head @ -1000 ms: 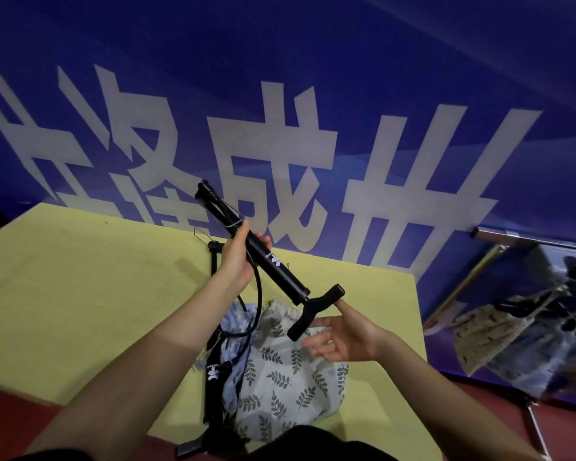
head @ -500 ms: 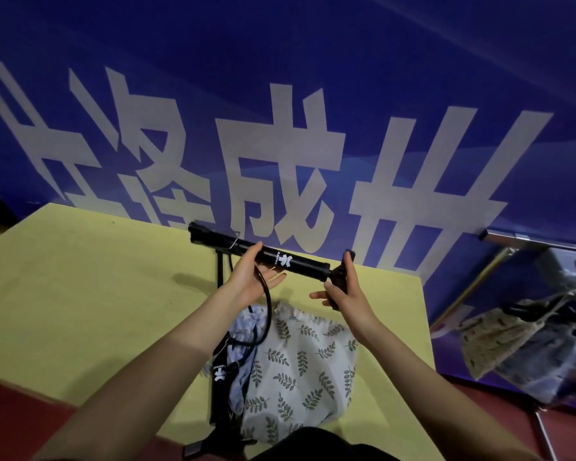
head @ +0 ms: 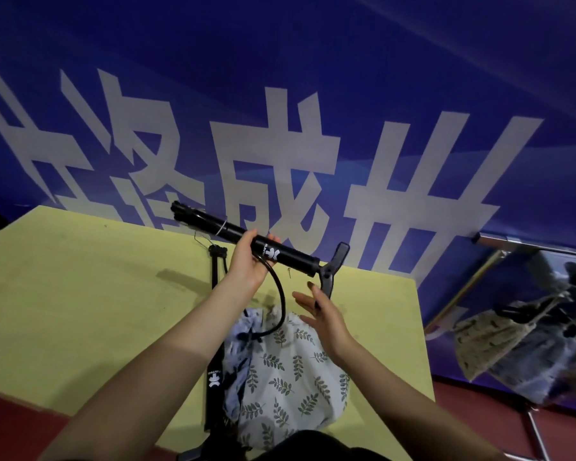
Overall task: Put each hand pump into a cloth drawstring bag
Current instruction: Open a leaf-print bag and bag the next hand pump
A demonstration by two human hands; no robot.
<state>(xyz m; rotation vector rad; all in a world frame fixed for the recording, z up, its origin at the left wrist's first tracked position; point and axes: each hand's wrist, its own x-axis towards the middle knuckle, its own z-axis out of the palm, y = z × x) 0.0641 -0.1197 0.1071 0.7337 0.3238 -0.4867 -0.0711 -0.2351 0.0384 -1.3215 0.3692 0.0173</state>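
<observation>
While the left hand grips the pump mid-barrel above the yellow surface, the right hand hangs spread, fingers straight, beside its handle, over the leaf-print bag.

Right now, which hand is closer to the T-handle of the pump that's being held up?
The right. The right hand is open just below the T-handle, fingertips almost at its lower end. The left hand grips the pump barrel farther along, away from the handle.
</observation>
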